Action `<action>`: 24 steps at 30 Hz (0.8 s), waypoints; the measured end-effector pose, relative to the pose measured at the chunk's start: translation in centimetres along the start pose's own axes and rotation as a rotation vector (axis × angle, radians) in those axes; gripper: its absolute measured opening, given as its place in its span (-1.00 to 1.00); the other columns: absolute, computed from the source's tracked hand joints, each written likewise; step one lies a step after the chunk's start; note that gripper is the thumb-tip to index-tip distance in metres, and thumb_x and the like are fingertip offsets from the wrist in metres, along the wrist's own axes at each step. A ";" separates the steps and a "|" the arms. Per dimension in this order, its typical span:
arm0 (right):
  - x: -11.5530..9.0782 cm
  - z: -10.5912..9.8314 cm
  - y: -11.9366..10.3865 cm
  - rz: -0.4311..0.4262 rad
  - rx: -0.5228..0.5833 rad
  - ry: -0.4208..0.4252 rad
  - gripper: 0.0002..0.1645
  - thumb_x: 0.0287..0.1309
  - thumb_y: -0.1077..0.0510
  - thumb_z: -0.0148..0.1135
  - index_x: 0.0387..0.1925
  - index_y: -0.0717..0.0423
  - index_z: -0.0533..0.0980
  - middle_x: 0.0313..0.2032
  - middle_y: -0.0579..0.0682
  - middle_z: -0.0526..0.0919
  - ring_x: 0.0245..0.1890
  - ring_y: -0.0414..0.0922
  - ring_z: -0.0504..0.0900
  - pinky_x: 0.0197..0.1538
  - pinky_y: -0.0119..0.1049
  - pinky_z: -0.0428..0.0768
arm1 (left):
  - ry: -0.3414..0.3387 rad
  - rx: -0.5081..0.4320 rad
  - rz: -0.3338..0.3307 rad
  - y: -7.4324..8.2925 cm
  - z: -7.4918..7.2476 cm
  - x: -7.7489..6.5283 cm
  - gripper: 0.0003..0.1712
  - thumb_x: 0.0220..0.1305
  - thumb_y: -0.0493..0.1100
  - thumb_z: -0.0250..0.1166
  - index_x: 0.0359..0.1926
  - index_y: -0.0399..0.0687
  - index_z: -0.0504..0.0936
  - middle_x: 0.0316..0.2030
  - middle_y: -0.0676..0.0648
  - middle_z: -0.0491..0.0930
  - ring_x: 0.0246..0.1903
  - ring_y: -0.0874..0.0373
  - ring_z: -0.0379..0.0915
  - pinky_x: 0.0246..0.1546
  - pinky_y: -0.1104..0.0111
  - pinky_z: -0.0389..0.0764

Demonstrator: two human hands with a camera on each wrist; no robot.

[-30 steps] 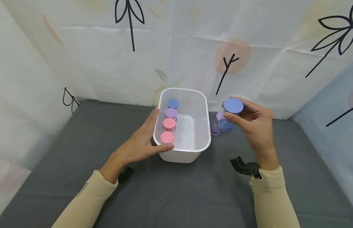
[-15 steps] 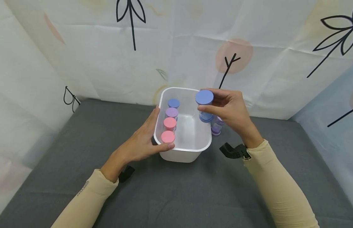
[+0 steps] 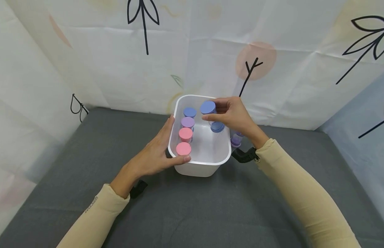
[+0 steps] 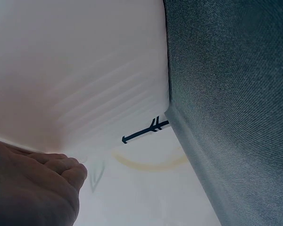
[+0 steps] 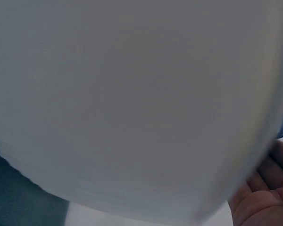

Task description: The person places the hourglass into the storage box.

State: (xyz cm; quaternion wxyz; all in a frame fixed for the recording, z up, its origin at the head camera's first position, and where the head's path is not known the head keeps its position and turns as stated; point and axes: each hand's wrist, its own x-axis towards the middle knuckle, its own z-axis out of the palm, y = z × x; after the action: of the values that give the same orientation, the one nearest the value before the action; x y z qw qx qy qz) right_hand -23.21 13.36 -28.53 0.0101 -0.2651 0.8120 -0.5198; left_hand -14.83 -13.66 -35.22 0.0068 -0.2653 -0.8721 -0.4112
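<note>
My right hand [image 3: 233,112] pinches a small clear jar with a blue lid [image 3: 208,107] and blue base, tilted inside the opening of a white plastic bin [image 3: 199,169]. Along the bin's left wall stands a row of similar jars: a blue-lidded one [image 3: 190,112] at the back, a purple-lidded one [image 3: 187,122], then a pink-lidded jar [image 3: 185,133] and another pink-lidded jar [image 3: 183,148] at the front. My left hand [image 3: 154,155] rests against the bin's left side with fingers straight, its thumb over the front rim. The bin's outer wall [image 5: 146,108] fills most of the right wrist view.
Just outside the bin's right wall, a purple jar [image 3: 237,139] stands partly hidden by my right hand and the bin. Dark grey cloth [image 3: 185,213] covers the table. A patterned white curtain [image 3: 210,51] hangs close behind the bin.
My right hand has carried the blue-lidded jar leftward from beside the purple jar, over the bin's right rim and into its opening, tilting it. The left hand has stayed at the bin.
</note>
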 end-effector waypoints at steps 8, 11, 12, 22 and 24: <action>1.0 1.2 0.6 0.116 -0.273 -0.043 -0.49 -0.01 0.08 0.63 -0.02 0.21 0.71 -0.24 0.05 0.78 -0.22 -0.07 0.77 -0.08 -0.19 0.69 | -0.004 0.002 -0.017 0.0 0.1 0.0 0.40 0.15 0.40 0.39 0.62 0.23 -0.45 0.60 0.16 -0.39 0.56 0.17 -0.31 0.42 -0.14 0.07; 1.3 1.2 0.4 0.132 -0.339 -0.064 -0.52 0.00 0.03 0.63 -0.05 0.17 0.73 -0.29 0.01 0.78 -0.25 -0.11 0.76 -0.09 -0.18 0.67 | -0.008 0.004 -0.025 0.0 0.1 -0.1 0.40 0.16 0.40 0.38 0.62 0.21 -0.45 0.60 0.16 -0.41 0.56 0.18 -0.33 0.44 -0.11 0.05; 1.4 1.2 0.3 0.140 -0.352 -0.071 -0.53 0.00 0.02 0.63 -0.07 0.15 0.74 -0.30 0.00 0.78 -0.26 -0.12 0.75 -0.11 -0.18 0.66 | -0.009 0.004 -0.029 0.0 0.0 -0.1 0.40 0.16 0.41 0.38 0.61 0.21 -0.45 0.60 0.16 -0.41 0.56 0.19 -0.34 0.45 -0.10 0.04; 1.7 1.3 0.2 0.197 -0.405 -0.112 -0.56 0.00 0.02 0.61 -0.12 0.18 0.74 -0.37 -0.01 0.77 -0.32 -0.12 0.74 -0.20 -0.21 0.66 | -0.009 0.006 -0.031 0.1 0.0 -0.2 0.41 0.15 0.41 0.39 0.62 0.21 -0.45 0.60 0.16 -0.41 0.56 0.20 -0.35 0.45 -0.10 0.03; 1.7 1.4 0.2 0.197 -0.417 -0.103 -0.60 -0.01 0.02 0.62 -0.17 0.17 0.75 -0.40 -0.02 0.76 -0.36 -0.13 0.73 -0.24 -0.24 0.65 | -0.007 0.009 -0.030 0.1 0.0 -0.2 0.41 0.15 0.41 0.38 0.62 0.21 -0.45 0.60 0.16 -0.41 0.56 0.20 -0.34 0.45 -0.10 0.04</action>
State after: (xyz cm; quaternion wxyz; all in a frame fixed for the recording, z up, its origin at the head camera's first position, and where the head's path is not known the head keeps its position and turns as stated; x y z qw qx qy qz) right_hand -24.39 11.48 -28.94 0.0471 -0.2070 0.9222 -0.3231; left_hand -14.62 -13.65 -35.21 -0.0013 -0.2538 -0.8777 -0.4065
